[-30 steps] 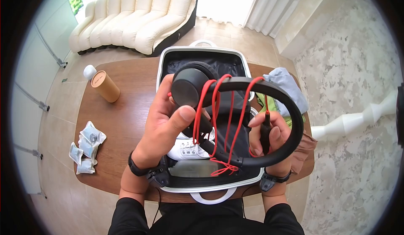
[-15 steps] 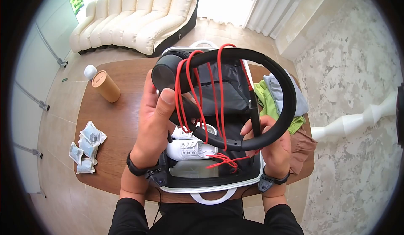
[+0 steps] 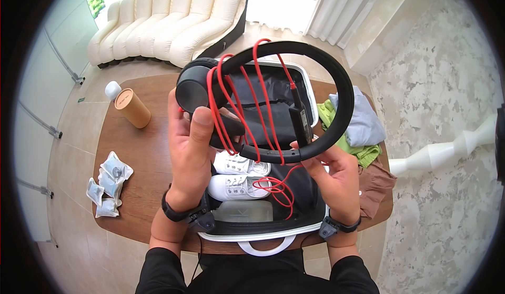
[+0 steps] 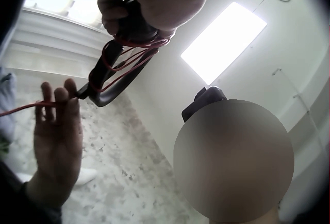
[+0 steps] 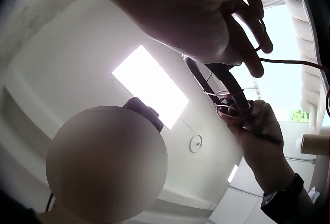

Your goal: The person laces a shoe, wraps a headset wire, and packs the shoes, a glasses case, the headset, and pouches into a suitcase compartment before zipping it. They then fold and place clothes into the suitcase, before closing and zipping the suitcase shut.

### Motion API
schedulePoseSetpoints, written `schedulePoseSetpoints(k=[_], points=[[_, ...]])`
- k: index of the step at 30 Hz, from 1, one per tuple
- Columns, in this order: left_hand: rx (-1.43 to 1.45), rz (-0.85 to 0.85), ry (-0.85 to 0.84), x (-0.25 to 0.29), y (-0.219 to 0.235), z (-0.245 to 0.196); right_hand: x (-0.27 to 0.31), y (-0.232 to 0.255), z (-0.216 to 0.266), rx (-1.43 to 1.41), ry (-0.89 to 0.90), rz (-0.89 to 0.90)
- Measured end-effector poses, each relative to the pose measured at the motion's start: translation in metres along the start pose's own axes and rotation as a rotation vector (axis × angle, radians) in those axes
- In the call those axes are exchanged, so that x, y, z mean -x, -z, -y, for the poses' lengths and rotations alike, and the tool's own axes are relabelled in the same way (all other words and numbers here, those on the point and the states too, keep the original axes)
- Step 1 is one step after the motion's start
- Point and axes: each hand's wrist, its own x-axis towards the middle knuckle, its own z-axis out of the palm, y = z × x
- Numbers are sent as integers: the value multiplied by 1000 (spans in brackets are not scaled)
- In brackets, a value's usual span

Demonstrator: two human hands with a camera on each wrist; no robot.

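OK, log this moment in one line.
left hand: grips headphones | right hand: holds red cable, partly wound round headphones | suitcase: open, white shoes inside

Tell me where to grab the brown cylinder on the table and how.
Probably best around the middle of the brown cylinder, coming from the suitcase side: its round, upright wall is exposed there, while the white object crowds its far side.
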Motion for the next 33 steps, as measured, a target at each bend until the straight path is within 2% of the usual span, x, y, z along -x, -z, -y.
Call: schedulePoseSetpoints(k=[2, 8, 11, 14, 16, 20, 23, 27, 29, 33], points=[[-9, -8, -17, 0, 0, 1, 0, 5, -8, 166, 40, 43], [13, -20, -11, 0, -3, 4, 3, -2, -5, 239, -11, 138], [5, -82, -36, 0, -5, 5, 2, -6, 3, 324, 32, 155], [-79, -14, -64, 2, 1, 6, 3, -8, -2, 359, 79, 120], [9, -96, -58, 0, -2, 7, 3, -9, -5, 365, 116, 127], [15, -110, -88, 0, -2, 9, 4, -6, -8, 397, 128, 125], [-36, -64, -141, 2, 3, 11, 4, -6, -5, 386, 125, 146], [-102, -133, -153, 2, 2, 12, 4, -7, -6, 367, 118, 137], [-122, -152, -161, 2, 2, 12, 3, -4, -9, 439, 203, 170], [-153, -94, -228, 3, 5, 13, 4, -6, -9, 413, 124, 166]])
